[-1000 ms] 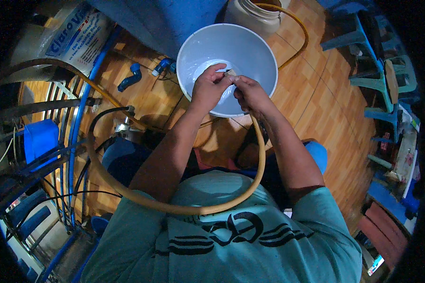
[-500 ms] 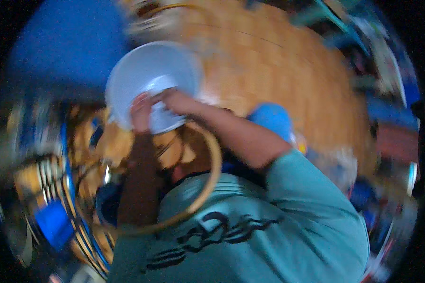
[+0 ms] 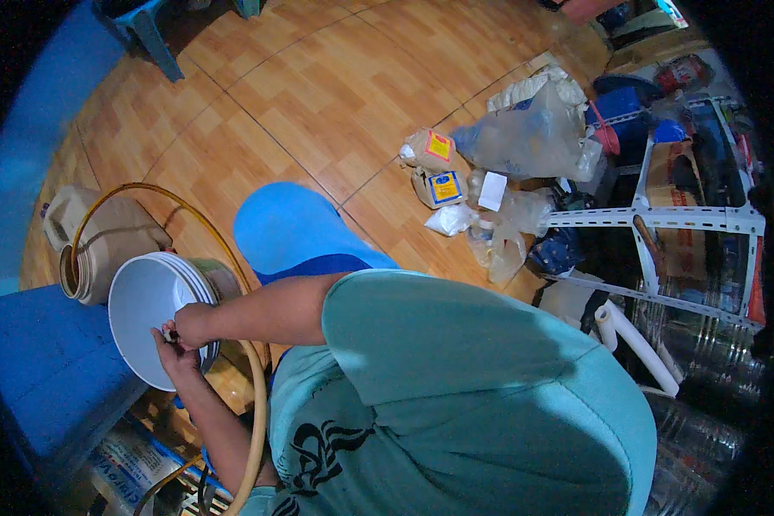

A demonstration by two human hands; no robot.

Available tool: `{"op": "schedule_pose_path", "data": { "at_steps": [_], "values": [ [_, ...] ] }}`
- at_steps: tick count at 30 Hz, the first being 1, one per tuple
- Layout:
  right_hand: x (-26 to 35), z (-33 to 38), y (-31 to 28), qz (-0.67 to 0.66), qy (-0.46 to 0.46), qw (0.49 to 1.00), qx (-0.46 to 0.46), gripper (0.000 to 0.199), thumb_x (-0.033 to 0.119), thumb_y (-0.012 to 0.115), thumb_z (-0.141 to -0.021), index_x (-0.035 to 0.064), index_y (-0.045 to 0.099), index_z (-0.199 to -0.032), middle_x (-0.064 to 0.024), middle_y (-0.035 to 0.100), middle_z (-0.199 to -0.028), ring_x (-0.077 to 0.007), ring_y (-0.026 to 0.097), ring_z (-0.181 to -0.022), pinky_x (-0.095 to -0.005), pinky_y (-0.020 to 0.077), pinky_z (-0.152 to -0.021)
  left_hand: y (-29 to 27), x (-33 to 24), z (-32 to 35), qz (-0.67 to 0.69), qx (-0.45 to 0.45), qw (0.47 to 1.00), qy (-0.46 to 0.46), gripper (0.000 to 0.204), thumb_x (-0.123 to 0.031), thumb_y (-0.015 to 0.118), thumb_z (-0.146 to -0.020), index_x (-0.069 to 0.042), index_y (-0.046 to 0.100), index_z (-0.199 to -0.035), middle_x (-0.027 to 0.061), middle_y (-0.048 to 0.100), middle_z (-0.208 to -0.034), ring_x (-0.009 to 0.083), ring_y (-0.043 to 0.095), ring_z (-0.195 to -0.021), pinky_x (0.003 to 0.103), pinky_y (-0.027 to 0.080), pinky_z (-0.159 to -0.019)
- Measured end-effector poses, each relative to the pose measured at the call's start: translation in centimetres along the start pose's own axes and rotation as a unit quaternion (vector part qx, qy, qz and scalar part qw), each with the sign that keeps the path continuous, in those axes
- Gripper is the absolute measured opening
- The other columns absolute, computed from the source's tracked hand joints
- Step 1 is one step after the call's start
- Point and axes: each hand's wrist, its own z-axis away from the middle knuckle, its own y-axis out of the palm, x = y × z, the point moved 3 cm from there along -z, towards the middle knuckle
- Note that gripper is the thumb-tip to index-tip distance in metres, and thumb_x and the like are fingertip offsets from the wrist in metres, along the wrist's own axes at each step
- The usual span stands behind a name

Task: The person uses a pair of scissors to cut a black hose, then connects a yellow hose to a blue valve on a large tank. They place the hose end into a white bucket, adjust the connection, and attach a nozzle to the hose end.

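Head view: we close both our left hand [image 3: 170, 354] and right hand [image 3: 191, 325] on the hose [image 3: 254, 404] end over the white bucket [image 3: 142, 314].

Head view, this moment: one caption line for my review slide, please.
Both hands, left hand and right hand, meet over a white basin, gripping a yellowish hose end beside a beige jerrycan.

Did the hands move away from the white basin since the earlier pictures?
No. Both hands, left hand and right hand, stay together over the white basin; only the camera turned.
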Motion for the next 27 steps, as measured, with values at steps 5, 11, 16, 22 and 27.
{"op": "schedule_pose_path", "data": {
  "at_steps": [5,11,16,22,27],
  "values": [
    [0.6,1.0,-1.0,-0.009,0.037,0.999,0.019,0.034,0.027,0.066,-0.079,0.0032,0.070,-0.104,-0.0173,0.069,-0.108,-0.0312,0.067,-0.099,-0.0423,0.0534,-0.083,3.9,0.6,2.8,0.002,-0.097,0.995,0.018,0.046,-0.046,0.052,-0.098,-0.013,0.051,-0.066,0.0034,0.059,-0.068,0.0201,0.058,-0.070,0.038,0.052,-0.074],
    [1.6,-1.3,2.2,-0.096,0.021,0.995,-0.033,0.030,0.023,0.063,-0.081,0.0021,0.069,-0.101,-0.0165,0.069,-0.108,-0.0300,0.066,-0.102,-0.0399,0.0511,-0.089,-0.1,-2.1,1.0,0.017,-0.067,0.994,0.081,0.048,-0.040,0.047,-0.101,-0.013,0.045,-0.061,0.0019,0.051,-0.059,0.0201,0.055,-0.065,0.041,0.051,-0.078],
    [0.8,-2.7,3.1,-0.164,0.025,0.985,-0.046,0.030,0.023,0.062,-0.082,0.0021,0.068,-0.103,-0.0167,0.069,-0.104,-0.0304,0.066,-0.099,-0.0408,0.0512,-0.087,2.6,-1.6,2.1,0.038,-0.040,0.994,0.095,0.048,-0.037,0.043,-0.102,-0.013,0.046,-0.059,0.0028,0.054,-0.060,0.0212,0.055,-0.066,0.041,0.048,-0.080],
    [1.6,-2.1,3.4,-0.163,0.017,0.986,-0.031,0.031,0.024,0.062,-0.082,0.0017,0.068,-0.103,-0.0174,0.069,-0.100,-0.0311,0.067,-0.095,-0.0427,0.0519,-0.084,2.2,-2.1,3.0,0.075,0.145,0.984,0.076,0.045,-0.032,0.047,-0.100,-0.012,0.046,-0.060,0.0043,0.055,-0.063,0.0237,0.058,-0.083,0.044,0.044,-0.095],
    [1.0,-1.7,3.0,-0.143,0.023,0.989,-0.027,0.031,0.025,0.063,-0.082,0.0014,0.068,-0.102,-0.0180,0.069,-0.096,-0.0316,0.068,-0.091,-0.0443,0.0525,-0.081,3.5,-0.6,3.6,0.080,0.169,0.982,0.042,0.042,-0.031,0.049,-0.099,-0.012,0.046,-0.063,0.0055,0.056,-0.065,0.0298,0.061,-0.101,0.051,0.041,-0.102]
  ]
}}
